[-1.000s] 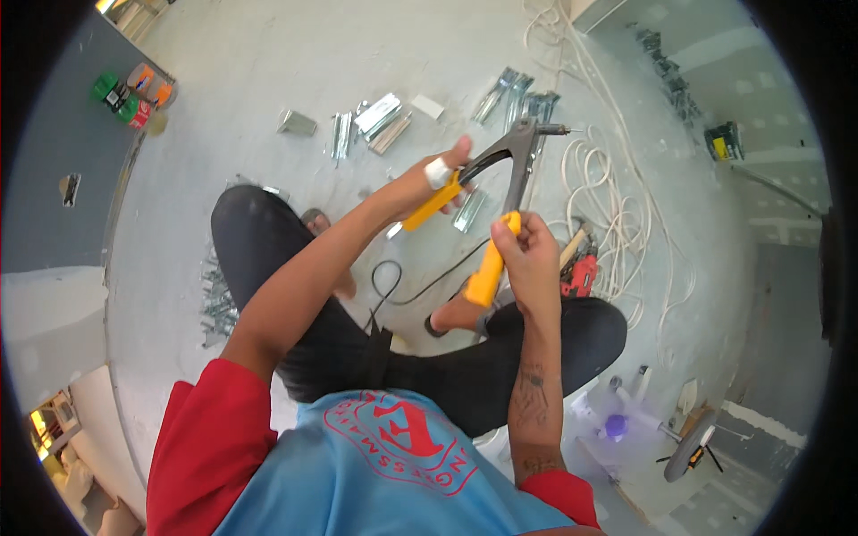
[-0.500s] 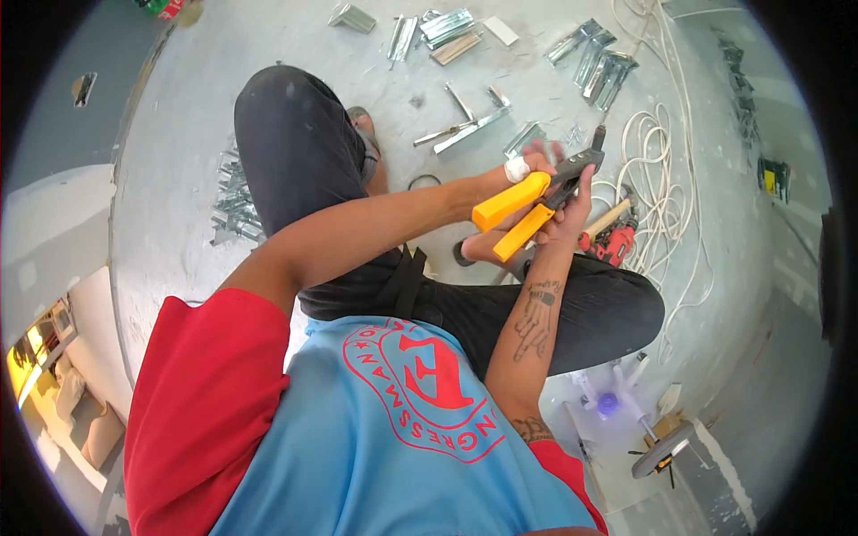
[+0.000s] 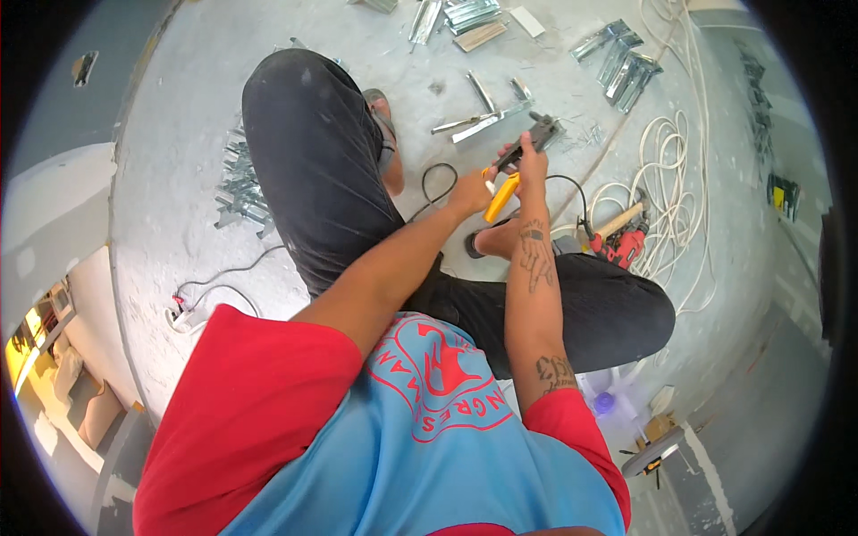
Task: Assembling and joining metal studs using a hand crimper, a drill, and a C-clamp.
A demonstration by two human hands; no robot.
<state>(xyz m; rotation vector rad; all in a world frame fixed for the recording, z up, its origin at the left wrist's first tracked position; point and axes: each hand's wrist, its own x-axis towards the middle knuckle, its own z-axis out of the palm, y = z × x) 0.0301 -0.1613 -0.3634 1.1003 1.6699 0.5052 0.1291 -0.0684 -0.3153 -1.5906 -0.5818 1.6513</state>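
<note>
My right hand [image 3: 534, 163] is wrapped round the black body of a plier-like hand tool [image 3: 505, 196] with yellow handles. Closed at the lower handle end is my left hand [image 3: 470, 191], with a white wrap on one finger. The tool's dark head points away from me, over the floor beside a small shiny metal piece; whether they touch, I cannot tell. Just left of the head lie thin bent metal strips [image 3: 490, 121]. Part of the handles is hidden by my fingers.
Cut metal channel pieces lie in piles at the far side [image 3: 472, 14], far right [image 3: 633, 80] and left of my knee [image 3: 239, 183]. A red power tool [image 3: 626, 246] and a coiled white cable [image 3: 666, 170] are at right. A dark cord [image 3: 438, 179] loops between my legs.
The tool has swung away from me, its handles drawn closer together. Both hands have moved, the left one down toward the handle ends. My view has shifted slightly.
</note>
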